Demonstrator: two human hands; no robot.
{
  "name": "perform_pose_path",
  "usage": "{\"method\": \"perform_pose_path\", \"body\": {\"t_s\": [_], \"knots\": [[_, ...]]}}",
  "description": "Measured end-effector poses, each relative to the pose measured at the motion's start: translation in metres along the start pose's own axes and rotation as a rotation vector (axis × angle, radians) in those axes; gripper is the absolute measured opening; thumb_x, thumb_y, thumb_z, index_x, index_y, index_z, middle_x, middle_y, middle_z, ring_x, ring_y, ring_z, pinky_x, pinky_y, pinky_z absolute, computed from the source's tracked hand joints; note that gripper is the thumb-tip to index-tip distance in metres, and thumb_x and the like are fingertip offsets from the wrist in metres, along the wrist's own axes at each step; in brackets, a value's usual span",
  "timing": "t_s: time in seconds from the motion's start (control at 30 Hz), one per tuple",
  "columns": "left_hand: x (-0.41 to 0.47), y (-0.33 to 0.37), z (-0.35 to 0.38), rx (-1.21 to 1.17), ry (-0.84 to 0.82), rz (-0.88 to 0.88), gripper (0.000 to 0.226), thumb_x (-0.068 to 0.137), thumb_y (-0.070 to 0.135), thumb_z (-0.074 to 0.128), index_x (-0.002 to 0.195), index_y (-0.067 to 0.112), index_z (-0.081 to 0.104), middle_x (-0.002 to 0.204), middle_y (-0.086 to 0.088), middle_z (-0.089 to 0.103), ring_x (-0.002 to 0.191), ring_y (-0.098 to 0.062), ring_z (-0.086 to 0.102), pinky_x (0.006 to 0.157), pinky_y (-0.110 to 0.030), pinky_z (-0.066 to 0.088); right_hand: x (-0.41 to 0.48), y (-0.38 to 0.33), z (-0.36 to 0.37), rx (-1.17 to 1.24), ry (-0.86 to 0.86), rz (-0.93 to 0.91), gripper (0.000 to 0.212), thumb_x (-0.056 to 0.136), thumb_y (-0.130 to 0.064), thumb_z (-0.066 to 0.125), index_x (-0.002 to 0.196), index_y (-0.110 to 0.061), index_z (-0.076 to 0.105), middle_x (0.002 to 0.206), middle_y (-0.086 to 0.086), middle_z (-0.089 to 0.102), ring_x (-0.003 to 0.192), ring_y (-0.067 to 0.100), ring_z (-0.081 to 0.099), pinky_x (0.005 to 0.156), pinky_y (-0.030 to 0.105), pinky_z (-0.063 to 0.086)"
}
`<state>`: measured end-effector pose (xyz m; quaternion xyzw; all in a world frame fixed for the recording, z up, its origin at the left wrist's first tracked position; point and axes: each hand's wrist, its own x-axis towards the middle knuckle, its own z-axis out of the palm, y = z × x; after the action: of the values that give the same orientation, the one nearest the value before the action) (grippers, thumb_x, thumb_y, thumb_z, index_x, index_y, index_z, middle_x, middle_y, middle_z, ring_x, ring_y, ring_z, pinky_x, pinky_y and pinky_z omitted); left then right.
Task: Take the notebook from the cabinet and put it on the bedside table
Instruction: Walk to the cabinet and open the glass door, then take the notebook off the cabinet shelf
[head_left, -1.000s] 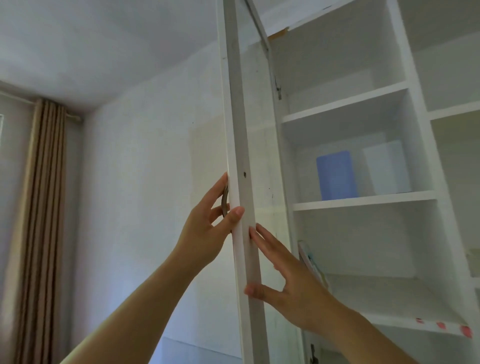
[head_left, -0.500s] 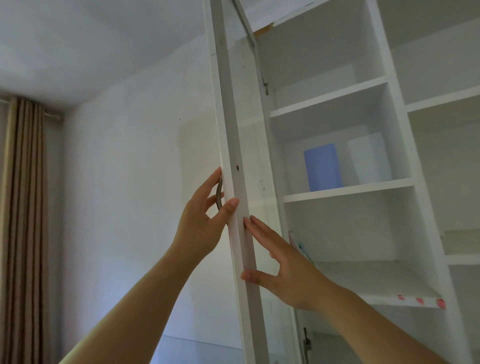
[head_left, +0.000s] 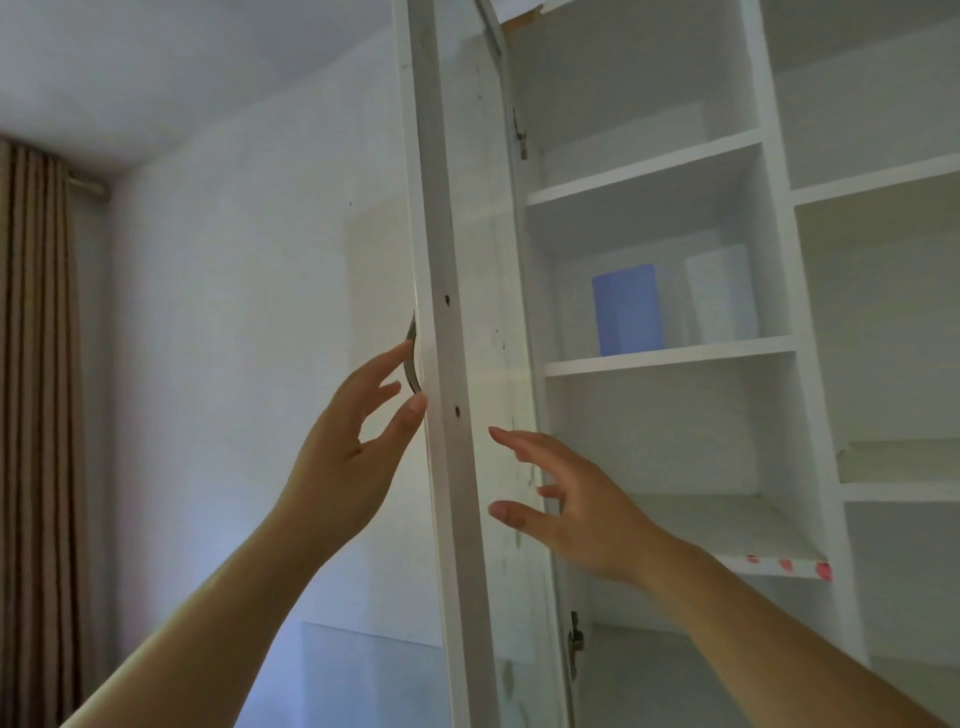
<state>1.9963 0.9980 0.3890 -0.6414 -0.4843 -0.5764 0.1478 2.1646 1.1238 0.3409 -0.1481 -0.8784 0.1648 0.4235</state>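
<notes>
Head view, looking upward. A white open-shelved cabinet (head_left: 774, 260) is filling the right side. Its tall white-framed glass door (head_left: 447, 291) is standing open, edge-on in the middle. The left hand (head_left: 353, 457) is reaching up on the door's outer side, fingers spread and holding nothing. Its thumb tip is touching the door's edge just below a curved grey metal handle (head_left: 412, 364). The right hand (head_left: 582, 514) is hovering on the inner side, fingers spread and loose, gripping nothing; whether it is touching the glass cannot be told. A blue rectangular notebook (head_left: 628, 309), seemingly the thing wanted, is standing upright at the back of the middle white shelf (head_left: 670, 356). A pale white rectangular book (head_left: 719, 296) is standing just beside it, to its right.

The door is looking open enough, so the reach inside is probably coming next. The left hand is best placed for steadying the door against swinging back. The right hand is needing to rise past the door's edge and over the shelf lip, then pinch the blue cover without tipping its pale neighbour.

Around it, a lower white shelf with red spots along its front edge (head_left: 779, 564) is lying under the right hand. A grey metal hinge (head_left: 574, 636) is sitting low on the frame, and a brown pleated curtain (head_left: 36, 415) is hanging at far left.
</notes>
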Motion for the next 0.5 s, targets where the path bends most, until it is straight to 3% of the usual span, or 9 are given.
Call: {"method": "perform_pose_path", "body": {"t_s": [0.07,0.2,0.33,0.4,0.5], "knots": [[-0.006,0.008,-0.001,0.039,0.004,0.057,0.046,0.08,0.048,0.045,0.125,0.047,0.039,0.133,0.023,0.044,0.113,0.011,0.044,0.075,0.001,0.039,-0.002,0.007,-0.005,0.021,0.004,0.012,0.064,0.077,-0.059,0.055,0.135,-0.052,0.028,0.142,-0.025,0.031,0.125,-0.004,0.036,0.101,0.024,0.039],[-0.007,0.023,0.002,0.108,0.001,0.183,0.036,0.087,0.05,0.047,0.123,0.052,0.041,0.13,0.024,0.047,0.119,0.009,0.044,0.084,-0.009,0.041,-0.007,0.028,-0.023,0.079,0.012,0.026,0.063,0.073,-0.061,0.057,0.131,-0.054,0.033,0.139,-0.025,0.036,0.122,-0.007,0.038,0.101,0.026,0.039],[-0.004,0.046,0.023,0.195,-0.012,0.254,0.042,0.082,0.051,0.044,0.124,0.053,0.04,0.132,0.025,0.044,0.121,0.007,0.042,0.09,-0.009,0.04,-0.01,0.052,-0.049,0.138,0.028,0.035,0.058,0.073,-0.059,0.061,0.126,-0.054,0.038,0.134,-0.022,0.043,0.122,-0.003,0.041,0.099,0.024,0.039],[-0.003,0.053,0.044,0.206,-0.005,0.256,0.043,0.083,0.051,0.043,0.126,0.048,0.041,0.133,0.022,0.045,0.122,0.004,0.042,0.092,-0.019,0.042,-0.015,0.066,-0.064,0.135,0.039,0.051,0.059,0.073,-0.055,0.062,0.128,-0.049,0.04,0.127,-0.026,0.046,0.119,-0.007,0.043,0.095,0.019,0.039],[-0.003,0.056,0.084,0.212,-0.028,0.24,0.043,0.084,0.05,0.045,0.127,0.044,0.042,0.133,0.023,0.044,0.121,0.005,0.042,0.09,-0.019,0.043,-0.025,0.09,-0.086,0.109,0.043,0.063,0.052,0.077,-0.05,0.062,0.124,-0.052,0.039,0.118,-0.034,0.044,0.112,-0.017,0.04,0.082,0.005,0.04]]}}
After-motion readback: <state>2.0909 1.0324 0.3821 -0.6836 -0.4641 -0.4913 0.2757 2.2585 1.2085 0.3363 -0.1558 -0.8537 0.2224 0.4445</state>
